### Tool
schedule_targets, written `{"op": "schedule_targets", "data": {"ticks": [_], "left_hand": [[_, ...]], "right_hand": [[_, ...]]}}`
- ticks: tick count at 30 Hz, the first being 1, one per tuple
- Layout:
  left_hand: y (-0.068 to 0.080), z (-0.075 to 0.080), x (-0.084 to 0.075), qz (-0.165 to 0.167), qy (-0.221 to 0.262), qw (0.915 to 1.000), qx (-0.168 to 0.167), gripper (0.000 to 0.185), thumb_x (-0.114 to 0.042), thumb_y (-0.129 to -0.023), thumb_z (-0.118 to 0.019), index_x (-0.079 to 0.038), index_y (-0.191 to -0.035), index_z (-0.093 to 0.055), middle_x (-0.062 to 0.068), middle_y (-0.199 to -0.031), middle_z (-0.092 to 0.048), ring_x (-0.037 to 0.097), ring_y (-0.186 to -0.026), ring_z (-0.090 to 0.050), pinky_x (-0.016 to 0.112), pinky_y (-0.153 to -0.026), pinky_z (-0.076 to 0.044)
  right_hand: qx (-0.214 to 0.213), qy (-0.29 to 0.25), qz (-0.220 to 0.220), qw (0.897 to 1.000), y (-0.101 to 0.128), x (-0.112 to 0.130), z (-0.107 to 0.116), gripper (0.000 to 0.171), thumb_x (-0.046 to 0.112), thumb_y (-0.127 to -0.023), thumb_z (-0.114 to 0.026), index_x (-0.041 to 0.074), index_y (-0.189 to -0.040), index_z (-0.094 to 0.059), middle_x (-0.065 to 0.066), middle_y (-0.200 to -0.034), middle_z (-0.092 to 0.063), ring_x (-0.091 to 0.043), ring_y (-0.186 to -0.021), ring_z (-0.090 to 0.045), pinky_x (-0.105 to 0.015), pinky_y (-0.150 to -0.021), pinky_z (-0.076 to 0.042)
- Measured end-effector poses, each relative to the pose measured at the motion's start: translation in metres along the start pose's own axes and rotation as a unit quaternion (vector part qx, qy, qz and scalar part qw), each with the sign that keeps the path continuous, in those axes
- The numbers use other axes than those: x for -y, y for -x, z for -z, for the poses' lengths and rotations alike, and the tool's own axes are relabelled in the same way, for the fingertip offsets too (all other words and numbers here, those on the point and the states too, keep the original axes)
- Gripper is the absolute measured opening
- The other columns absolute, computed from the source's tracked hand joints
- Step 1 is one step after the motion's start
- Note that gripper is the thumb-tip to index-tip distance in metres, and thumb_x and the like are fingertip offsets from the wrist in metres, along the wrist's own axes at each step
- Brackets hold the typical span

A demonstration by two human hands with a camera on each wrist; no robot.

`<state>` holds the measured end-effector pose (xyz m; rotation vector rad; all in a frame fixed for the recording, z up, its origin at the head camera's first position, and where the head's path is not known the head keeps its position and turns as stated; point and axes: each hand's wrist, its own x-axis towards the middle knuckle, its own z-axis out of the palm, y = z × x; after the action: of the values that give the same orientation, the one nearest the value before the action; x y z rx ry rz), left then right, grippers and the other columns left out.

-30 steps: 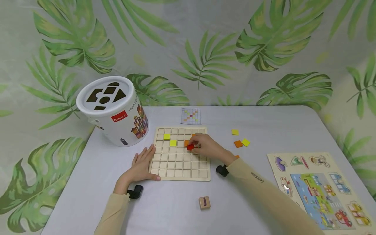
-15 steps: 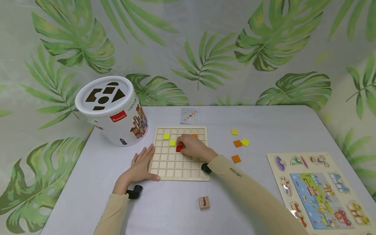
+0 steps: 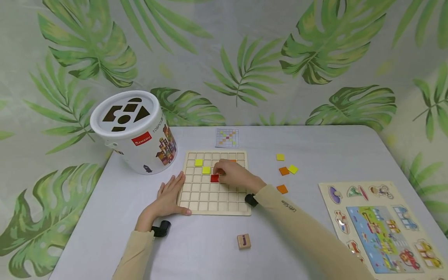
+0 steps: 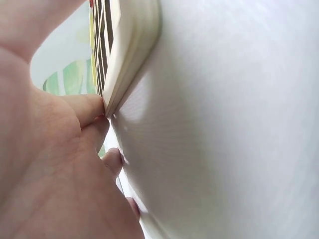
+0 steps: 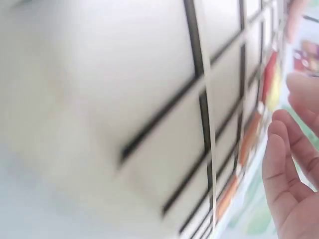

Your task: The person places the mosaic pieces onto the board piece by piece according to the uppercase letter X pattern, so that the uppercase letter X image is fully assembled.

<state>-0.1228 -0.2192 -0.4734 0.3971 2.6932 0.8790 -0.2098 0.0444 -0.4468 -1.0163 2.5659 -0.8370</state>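
Note:
A square wooden grid board [image 3: 213,206] lies on the table. My left hand [image 3: 170,197] rests along its left edge with fingers extended and the thumb near the front corner; in the left wrist view the fingertips [image 4: 92,107] touch the board's side. A red square tile [image 3: 214,178] sits in a cell near the board's middle. Right above and beside that tile is my right hand [image 3: 239,175]. Its fingers [image 5: 278,164] are bent and apart from the red tile [image 5: 269,77] in the right wrist view, holding nothing. Two yellow tiles [image 3: 198,162] and an orange tile [image 3: 232,160] also lie on the grid.
A printed pattern card [image 3: 227,138] lies behind the board. Several loose yellow and orange tiles [image 3: 282,189] are to the right. A white bucket [image 3: 147,155] stands at the back left, a letter block [image 3: 244,241] in front, a picture puzzle [image 3: 332,229] at the right.
My right hand carried the red tile left across the board, set it in a cell and let go, then drew slightly right. The left hand stayed put.

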Motion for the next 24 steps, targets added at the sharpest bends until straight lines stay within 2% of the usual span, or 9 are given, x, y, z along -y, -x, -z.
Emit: {"op": "schedule_targets", "data": {"ticks": [4,7,12,17,20,24], "left_hand": [[-0.001,-0.001,0.000,0.002,0.000,1.0000,0.000,0.125,-0.043,-0.062,-0.088,0.005,-0.150,-0.015,0.017,-0.158,-0.006,0.040,-0.143,0.001,0.061,-0.108,0.007],[-0.001,-0.002,0.000,0.002,-0.006,1.0000,0.000,0.125,-0.043,-0.062,-0.088,0.004,-0.150,-0.014,0.017,-0.159,-0.006,0.039,-0.143,0.000,0.061,-0.108,0.006],[0.000,-0.002,0.001,0.007,-0.012,0.9999,0.005,0.125,-0.044,-0.062,-0.087,0.003,-0.151,-0.013,0.016,-0.159,-0.005,0.039,-0.143,0.001,0.061,-0.109,0.006],[0.000,-0.001,0.001,0.004,-0.011,0.9999,0.004,0.125,-0.043,-0.062,-0.087,0.004,-0.151,-0.014,0.016,-0.159,-0.005,0.039,-0.143,0.001,0.061,-0.108,0.006],[0.000,-0.001,0.000,0.003,-0.012,0.9999,0.003,0.125,-0.043,-0.062,-0.088,0.004,-0.151,-0.013,0.016,-0.159,-0.005,0.040,-0.143,0.001,0.061,-0.108,0.006],[-0.001,-0.001,0.000,0.003,-0.013,0.9999,0.003,0.125,-0.043,-0.062,-0.088,0.004,-0.151,-0.013,0.016,-0.159,-0.005,0.040,-0.143,0.001,0.061,-0.108,0.006]], "right_hand": [[-0.028,-0.045,-0.008,0.999,0.023,-0.012,0.020,0.016,0.001,-0.085,-0.065,0.003,-0.101,-0.066,-0.005,-0.097,-0.063,-0.017,-0.088,-0.054,-0.029,-0.079,-0.048],[-0.056,-0.061,-0.009,0.996,0.047,-0.030,0.035,0.017,0.000,-0.086,-0.066,0.000,-0.103,-0.066,-0.010,-0.098,-0.064,-0.020,-0.087,-0.056,-0.032,-0.075,-0.050],[-0.107,-0.062,-0.037,0.992,0.092,-0.070,0.055,0.016,-0.001,-0.086,-0.067,0.000,-0.102,-0.067,-0.011,-0.099,-0.065,-0.022,-0.087,-0.057,-0.037,-0.074,-0.051],[-0.135,-0.048,-0.071,0.987,0.130,-0.103,0.067,0.020,-0.007,-0.082,-0.069,0.000,-0.101,-0.066,-0.010,-0.098,-0.064,-0.027,-0.089,-0.058,-0.043,-0.077,-0.050],[-0.139,-0.035,-0.085,0.986,0.143,-0.114,0.070,0.024,-0.008,-0.080,-0.071,-0.001,-0.103,-0.065,-0.012,-0.101,-0.064,-0.030,-0.091,-0.057,-0.045,-0.079,-0.049],[-0.135,-0.029,-0.090,0.986,0.146,-0.120,0.072,0.027,-0.010,-0.078,-0.070,-0.002,-0.104,-0.066,-0.014,-0.103,-0.063,-0.031,-0.092,-0.056,-0.047,-0.082,-0.047]]}}
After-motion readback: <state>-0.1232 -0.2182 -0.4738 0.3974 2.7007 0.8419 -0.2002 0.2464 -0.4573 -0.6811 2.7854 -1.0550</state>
